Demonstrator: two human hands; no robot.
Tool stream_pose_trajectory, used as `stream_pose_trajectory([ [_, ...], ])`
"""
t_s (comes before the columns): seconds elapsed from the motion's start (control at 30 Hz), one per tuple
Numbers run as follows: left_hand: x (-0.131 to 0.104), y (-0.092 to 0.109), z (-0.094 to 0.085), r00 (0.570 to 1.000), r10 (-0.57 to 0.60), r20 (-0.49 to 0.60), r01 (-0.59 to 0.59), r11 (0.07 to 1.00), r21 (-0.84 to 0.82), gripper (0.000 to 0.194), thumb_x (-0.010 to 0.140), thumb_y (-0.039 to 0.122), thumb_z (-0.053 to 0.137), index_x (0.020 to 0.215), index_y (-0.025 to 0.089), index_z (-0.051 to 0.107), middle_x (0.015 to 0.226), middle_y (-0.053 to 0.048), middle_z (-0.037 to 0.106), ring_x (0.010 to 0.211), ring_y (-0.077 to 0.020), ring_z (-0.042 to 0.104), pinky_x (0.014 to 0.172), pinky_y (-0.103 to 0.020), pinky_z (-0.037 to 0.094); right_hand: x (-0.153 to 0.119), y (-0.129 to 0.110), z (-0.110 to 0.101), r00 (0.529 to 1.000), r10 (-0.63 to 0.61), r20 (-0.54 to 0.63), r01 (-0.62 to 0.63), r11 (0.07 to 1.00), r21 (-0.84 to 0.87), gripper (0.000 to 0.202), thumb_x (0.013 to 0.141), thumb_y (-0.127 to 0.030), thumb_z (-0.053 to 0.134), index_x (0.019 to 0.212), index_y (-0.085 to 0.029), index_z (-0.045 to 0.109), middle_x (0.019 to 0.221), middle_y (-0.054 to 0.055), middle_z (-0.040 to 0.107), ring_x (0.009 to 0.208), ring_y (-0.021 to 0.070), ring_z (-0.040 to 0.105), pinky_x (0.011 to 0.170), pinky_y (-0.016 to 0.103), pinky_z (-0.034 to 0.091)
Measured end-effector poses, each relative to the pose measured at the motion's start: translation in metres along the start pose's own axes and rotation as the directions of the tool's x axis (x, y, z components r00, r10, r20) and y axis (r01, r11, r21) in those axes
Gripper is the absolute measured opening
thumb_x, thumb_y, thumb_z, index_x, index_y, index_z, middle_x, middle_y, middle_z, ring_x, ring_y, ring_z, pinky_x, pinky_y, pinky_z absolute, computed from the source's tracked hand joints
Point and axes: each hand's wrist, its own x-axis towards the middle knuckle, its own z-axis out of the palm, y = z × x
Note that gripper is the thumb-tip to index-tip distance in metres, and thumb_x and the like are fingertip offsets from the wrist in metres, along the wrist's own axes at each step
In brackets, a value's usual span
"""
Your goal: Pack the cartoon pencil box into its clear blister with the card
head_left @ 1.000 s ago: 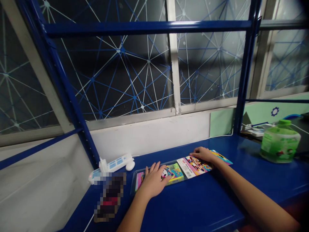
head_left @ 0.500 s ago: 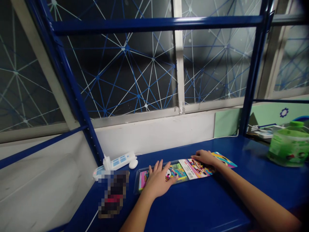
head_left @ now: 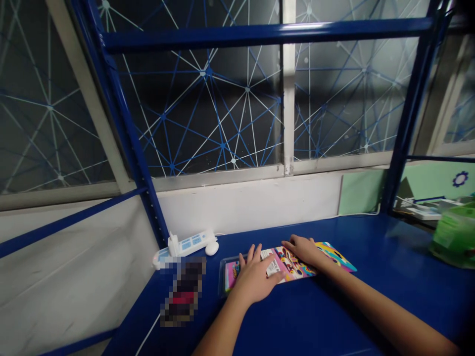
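Multicoloured cardboard sheet (head_left: 292, 265) on the blue tabletop (head_left: 297, 316), right of a clear plastic case (head_left: 222, 278)
Left hand (head_left: 257, 281) spread over both; right hand (head_left: 303, 250) curled on the sheet, cannot tell if pinching — best to press lightly, keeping edges square.

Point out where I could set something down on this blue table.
Bare tabletop lies between the pencil box packaging and green bottle, and nearer, between the forearms. It's crowded at left: power strip, white object, pixelated object, then left hand and right hand on packaging.
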Motion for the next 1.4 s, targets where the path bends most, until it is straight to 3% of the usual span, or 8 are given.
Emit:
stream_pose_trajectory([
  [0.27,-0.004,-0.003,-0.007,0.998,-0.021,-0.054,0.016,0.995,-0.097,0.049,0.089,0.062,0.049,0.123,0.031,0.068,0.165,-0.006,0.025,0.155,-0.0306,0.005,0.122,-0.061,0.004,-0.019,-0.017,-0.017,0.975,-0.084,-0.208,0.083,0.996,-0.012,0.036,0.1,-0.045,0.049,0.12,-0.018,0.061,0.126,0.012,0.063,0.119,0.0287,0.057,0.104,0.053,0.039],
  [0.43,-0.029,-0.027,-0.026,0.963,-0.204,-0.174,0.147,0.944,-0.294,0.06,0.088,0.061,0.052,0.138,0.028,0.053,0.167,-0.006,0.018,0.155,-0.0295,0.006,0.124,-0.052,0.005,-0.072,-0.026,-0.026,0.944,-0.32,-0.079,0.326,0.942,0.082,0.042,0.099,-0.053,0.042,0.116,-0.025,0.068,0.118,0.01,0.072,0.103,0.0271,0.068,0.091,0.037,0.049],
  [0.53,-0.057,-0.045,-0.031,0.873,-0.41,-0.264,0.236,0.829,-0.506,0.074,0.095,0.053,0.04,0.157,0.023,0.011,0.169,-0.008,0.002,0.155,-0.0237,-0.003,0.125,-0.047,0.004,-0.1,-0.024,-0.015,0.922,-0.386,-0.019,0.384,0.911,0.152,0.058,0.094,-0.063,0.047,0.136,-0.026,0.06,0.144,0.008,0.059,0.13,0.0307,0.056,0.107,0.04,0.045],
  [0.6,-0.073,-0.053,-0.028,0.827,-0.518,-0.219,0.261,0.699,-0.666,0.072,0.098,0.049,0.03,0.156,0.021,-0.003,0.168,-0.011,0.006,0.154,-0.0227,0.008,0.124,-0.047,0.015,-0.109,-0.021,-0.004,0.921,-0.389,-0.01,0.385,0.906,0.173,0.07,0.093,-0.066,0.047,0.147,-0.022,0.05,0.156,0.009,0.043,0.144,0.0313,0.038,0.119,0.045,0.031],
  [0.73,-0.089,-0.056,-0.016,0.827,-0.559,-0.055,0.222,0.415,-0.883,0.067,0.1,0.046,0.019,0.156,0.016,0.0,0.158,-0.019,0.037,0.14,-0.021,0.046,0.112,-0.039,0.042,-0.113,-0.022,0.016,0.928,-0.367,-0.065,0.373,0.912,0.169,0.076,0.09,-0.067,0.051,0.15,-0.02,0.045,0.159,0.01,0.036,0.148,0.0318,0.03,0.122,0.05,0.026],
  [0.93,-0.087,-0.056,-0.008,0.824,-0.566,-0.02,0.119,0.207,-0.971,0.071,0.099,0.054,0.031,0.157,0.026,0.003,0.161,-0.014,0.032,0.142,-0.0222,0.043,0.116,-0.042,0.037,-0.116,-0.067,0.019,0.918,-0.393,-0.046,0.395,0.903,0.168,0.085,0.083,-0.073,0.056,0.149,-0.019,0.046,0.158,0.014,0.037,0.148,0.0351,0.028,0.121,0.053,0.026],
  [1.2,-0.088,-0.059,-0.006,0.851,-0.525,-0.033,0.081,0.192,-0.978,0.066,0.1,0.05,0.028,0.157,0.021,0.011,0.159,-0.013,0.037,0.142,-0.0188,0.043,0.117,-0.037,0.035,-0.114,-0.168,0.025,0.853,-0.515,0.08,0.494,0.848,0.19,0.103,0.069,-0.059,0.079,0.151,-0.009,0.042,0.158,0.025,0.03,0.147,0.0467,0.022,0.119,0.06,0.022],
  [1.4,-0.089,-0.06,-0.003,0.849,-0.52,-0.091,0.116,0.352,-0.929,0.071,0.097,0.053,0.033,0.156,0.018,0.012,0.157,-0.015,0.042,0.138,-0.0216,0.049,0.111,-0.037,0.042,-0.1,-0.138,0.005,0.802,-0.592,0.081,0.554,0.788,0.268,0.075,0.079,-0.068,0.066,0.143,-0.03,0.054,0.156,0.007,0.045,0.145,0.0316,0.037,0.119,0.044,0.03],
])
